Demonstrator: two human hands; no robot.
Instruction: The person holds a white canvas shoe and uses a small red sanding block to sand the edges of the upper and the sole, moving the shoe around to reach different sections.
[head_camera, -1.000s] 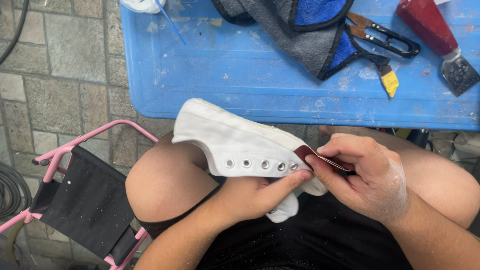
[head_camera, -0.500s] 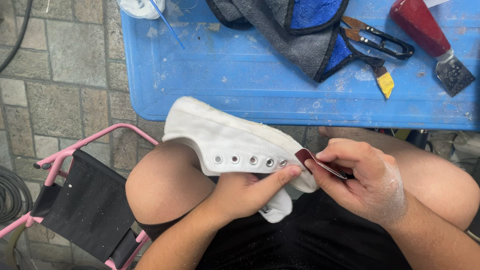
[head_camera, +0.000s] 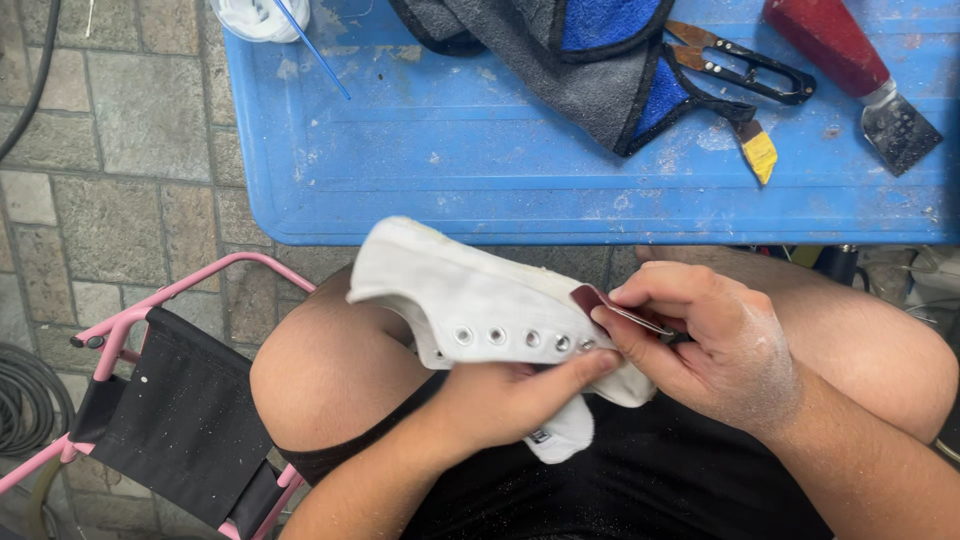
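A: The left hand (head_camera: 500, 400) grips the white shoe (head_camera: 470, 310) over the lap, thumb under the eyelets. The right hand (head_camera: 700, 345) pinches a dark red strip (head_camera: 600, 300) at the shoe's edge. I think it is best to keep the shoe steady on the knee and move the strip in short, light strokes.

B: And compared with a second ago?

A: The shoe's toe sits a little further left and lower; both grips are unchanged.

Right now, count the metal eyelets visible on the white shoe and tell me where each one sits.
5, in one row along the upper edge of the white shoe, running from mid-side toward the left hand's thumb. The last sits right by the thumb; more may be hidden under the hands.
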